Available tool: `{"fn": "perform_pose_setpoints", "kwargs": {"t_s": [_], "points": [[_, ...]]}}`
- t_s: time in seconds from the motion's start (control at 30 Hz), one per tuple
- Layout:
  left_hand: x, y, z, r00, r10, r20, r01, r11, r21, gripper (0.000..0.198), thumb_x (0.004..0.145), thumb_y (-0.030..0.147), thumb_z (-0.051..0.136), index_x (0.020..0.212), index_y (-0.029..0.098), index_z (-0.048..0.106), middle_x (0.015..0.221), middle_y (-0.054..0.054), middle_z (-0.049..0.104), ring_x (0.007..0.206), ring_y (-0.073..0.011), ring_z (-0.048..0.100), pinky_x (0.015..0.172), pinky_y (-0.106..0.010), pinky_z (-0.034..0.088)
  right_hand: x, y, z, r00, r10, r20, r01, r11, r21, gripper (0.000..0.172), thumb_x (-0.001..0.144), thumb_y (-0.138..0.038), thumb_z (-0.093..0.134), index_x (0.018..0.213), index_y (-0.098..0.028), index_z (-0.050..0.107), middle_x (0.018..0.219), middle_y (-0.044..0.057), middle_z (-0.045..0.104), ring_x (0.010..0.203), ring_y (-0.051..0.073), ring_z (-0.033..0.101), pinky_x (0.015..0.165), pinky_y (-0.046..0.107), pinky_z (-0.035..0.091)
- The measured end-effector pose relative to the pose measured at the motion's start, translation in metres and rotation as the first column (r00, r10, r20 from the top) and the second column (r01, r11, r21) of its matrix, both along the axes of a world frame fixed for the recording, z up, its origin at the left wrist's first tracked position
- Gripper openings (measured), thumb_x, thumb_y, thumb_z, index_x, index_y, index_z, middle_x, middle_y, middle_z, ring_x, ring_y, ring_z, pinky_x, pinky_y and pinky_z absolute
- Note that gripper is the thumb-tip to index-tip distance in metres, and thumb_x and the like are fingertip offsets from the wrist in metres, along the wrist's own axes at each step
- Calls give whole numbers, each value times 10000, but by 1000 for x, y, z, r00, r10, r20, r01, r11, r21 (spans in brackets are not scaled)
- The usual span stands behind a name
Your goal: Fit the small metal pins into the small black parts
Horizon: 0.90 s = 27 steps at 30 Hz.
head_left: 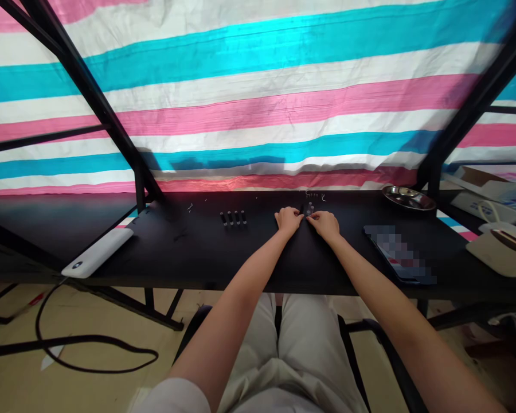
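Over the black table, my left hand (289, 220) is closed in a pinch, thumb and fingers together beside a small dark upright piece (302, 210). My right hand (325, 223) also pinches, its fingertips a short way from the left ones. What sits between the fingers of either hand is too small and hidden to make out. Just beyond the fingertips stand small greyish, see-through cylinders (311, 207). To the left of my hands, several short black tubes (237, 218) with pale ends are set out in a row.
White scraps (190, 207) and tiny bits lie along the table (176, 252). A round metal dish (408, 198) sits at the back right, a phone (395, 252) nearer me. At the left end is a white corded device (98, 252); boxes (490, 183) stand at far right. Black frame posts flank a striped sheet.
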State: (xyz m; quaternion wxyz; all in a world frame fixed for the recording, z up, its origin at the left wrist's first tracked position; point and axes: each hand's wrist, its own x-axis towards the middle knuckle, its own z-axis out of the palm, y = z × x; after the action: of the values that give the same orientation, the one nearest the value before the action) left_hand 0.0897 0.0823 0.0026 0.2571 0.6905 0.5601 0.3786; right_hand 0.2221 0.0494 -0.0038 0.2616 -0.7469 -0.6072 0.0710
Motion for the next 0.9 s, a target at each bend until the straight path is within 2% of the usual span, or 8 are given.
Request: {"fn": "perform_pose_setpoints", "kwargs": {"t_s": [0.2,0.37,0.47,0.53,0.63,0.73,0.8,0.9], "points": [[3,2,1,999,12,-49,-12,1000,-12,113,632,262,739,593,198,654,808,-86,656,988,-294,533,931,-448,293,-1,-2,2,1000,-18,4,18,1000,-9,283,780,-406,565,928,-220,720,857,72,705,849,232,639,710,301,453],[0,-2,5,1000,3,-31,-4,999,-39,226,488,267,828,547,192,623,784,-78,630,1019,-318,505,960,-467,274,1,-7,3,999,-13,53,15,999,-33,304,774,-423,578,953,-217,709,856,72,702,845,227,638,701,300,456],[-19,-5,20,994,-57,-91,55,998,-20,283,416,248,854,510,180,596,757,-71,614,1001,-325,501,979,-480,254,3,-12,4,992,-3,124,8,999,-39,260,756,-408,605,889,-212,711,833,75,696,794,215,638,659,286,451],[-41,-5,39,981,-145,-129,150,988,31,261,429,237,847,532,186,613,756,-57,611,995,-307,501,1007,-470,222,0,-17,6,984,28,174,-22,999,-37,194,741,-377,625,800,-212,709,791,73,686,725,193,632,619,269,439],[-87,0,75,895,-265,-358,301,952,49,197,507,236,810,644,199,673,849,-55,623,1053,-306,478,1031,-461,165,-13,-24,10,972,105,212,-99,994,-38,108,712,-325,655,725,-224,692,749,53,671,651,162,610,581,248,418],[-132,6,105,784,-260,-564,323,946,13,220,581,249,770,784,204,699,929,-63,631,1097,-314,455,1037,-476,128,-38,-30,18,967,182,177,-185,983,-2,112,729,-336,639,745,-235,685,753,41,669,642,157,597,577,249,406],[-155,7,115,699,-238,-675,306,952,-18,268,628,278,744,881,205,695,1001,-73,625,1116,-315,437,1034,-504,106,-56,-32,24,963,233,134,-242,969,56,142,768,-349,595,777,-237,682,752,37,670,650,162,594,582,256,401],[-174,4,114,591,-214,-778,287,957,-45,336,666,287,716,993,222,674,1077,-86,615,1126,-309,412,1017,-516,112,-76,-32,28,954,288,77,-298,930,213,190,817,-329,521,859,-227,676,759,36,664,685,164,594,614,259,406]]}}
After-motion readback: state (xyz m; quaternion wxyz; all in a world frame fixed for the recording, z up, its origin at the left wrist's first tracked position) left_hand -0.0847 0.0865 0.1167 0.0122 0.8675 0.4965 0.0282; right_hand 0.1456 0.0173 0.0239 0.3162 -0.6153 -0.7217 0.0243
